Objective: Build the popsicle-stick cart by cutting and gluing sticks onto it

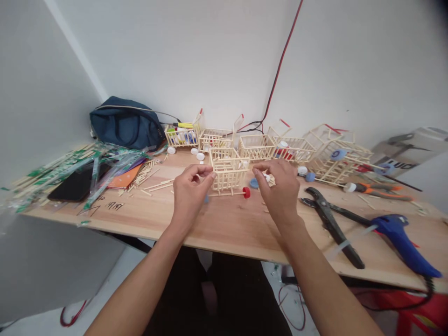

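A small cart made of thin wooden sticks point(229, 176) stands on the table in front of me, with a red bottle-cap wheel point(247, 192) at its lower right. At the cart's left side, the thumb and forefinger of my left hand point(191, 189) pinch its edge. My right hand point(280, 189) is just off the cart's right side, fingers bent and slightly apart, with nothing visible in them. A blue cap point(254, 183) lies between that hand and the cart. Part of a light blue wheel point(206, 199) shows beside my left fingers.
Behind stand more stick carts point(257, 147), some filled with caps. Pliers point(332, 228) and a blue glue gun point(402, 242) lie right. Leftward are loose sticks point(143, 175), a phone point(79, 184), plastic wrappers point(45, 175) and a blue bag point(128, 123). The table's front edge point(227, 249) is near me.
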### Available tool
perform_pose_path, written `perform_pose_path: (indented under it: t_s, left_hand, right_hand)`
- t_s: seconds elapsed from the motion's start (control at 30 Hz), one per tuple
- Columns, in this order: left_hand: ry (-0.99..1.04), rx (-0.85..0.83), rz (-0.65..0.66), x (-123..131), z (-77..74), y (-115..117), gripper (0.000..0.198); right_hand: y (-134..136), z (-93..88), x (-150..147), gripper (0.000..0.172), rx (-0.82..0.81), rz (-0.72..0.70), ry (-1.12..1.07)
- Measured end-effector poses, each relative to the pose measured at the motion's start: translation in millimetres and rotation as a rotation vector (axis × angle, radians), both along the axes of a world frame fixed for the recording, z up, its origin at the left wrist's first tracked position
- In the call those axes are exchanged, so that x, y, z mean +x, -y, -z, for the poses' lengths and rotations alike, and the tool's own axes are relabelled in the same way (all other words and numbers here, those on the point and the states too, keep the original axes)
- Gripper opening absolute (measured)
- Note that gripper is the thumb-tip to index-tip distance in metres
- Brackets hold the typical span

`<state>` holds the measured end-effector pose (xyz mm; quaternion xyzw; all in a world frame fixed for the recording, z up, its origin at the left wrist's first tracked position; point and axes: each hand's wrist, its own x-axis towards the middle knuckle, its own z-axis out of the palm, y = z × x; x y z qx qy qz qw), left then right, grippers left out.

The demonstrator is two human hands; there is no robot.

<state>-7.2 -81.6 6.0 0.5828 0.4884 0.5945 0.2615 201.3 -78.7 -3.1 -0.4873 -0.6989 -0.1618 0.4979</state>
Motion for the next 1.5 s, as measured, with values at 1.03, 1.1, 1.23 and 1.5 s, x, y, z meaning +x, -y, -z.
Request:
perform_pose_path:
  t_s: [1.03, 1.1, 1.23, 1.5]
  left_hand:
    - [0.011, 0.0, 0.011, 2.0, -1.2, 0.5, 0.011]
    - [0.011, -0.004, 0.009, 2.1, -1.6, 0.7, 0.011]
    - [0.013, -0.006, 0.009, 2.3, -2.2, 1.0, 0.011]
    - [0.007, -0.002, 0.0, 2.6, -1.2, 0.4, 0.011]
  right_hand:
    - [-6.1, 3.2, -4.6, 0.005, -0.14, -0.093, -0.079]
    - [-6.5, 3.2, -4.4, 0.005, -0.154, -0.105, -0.091]
    - [-7.0, 3.3, -3.8, 0.006, -0.167, -0.124, -0.106]
    - [-10.2, 6.3, -2.6, 0.007, -0.192, -0.133, -0.145]
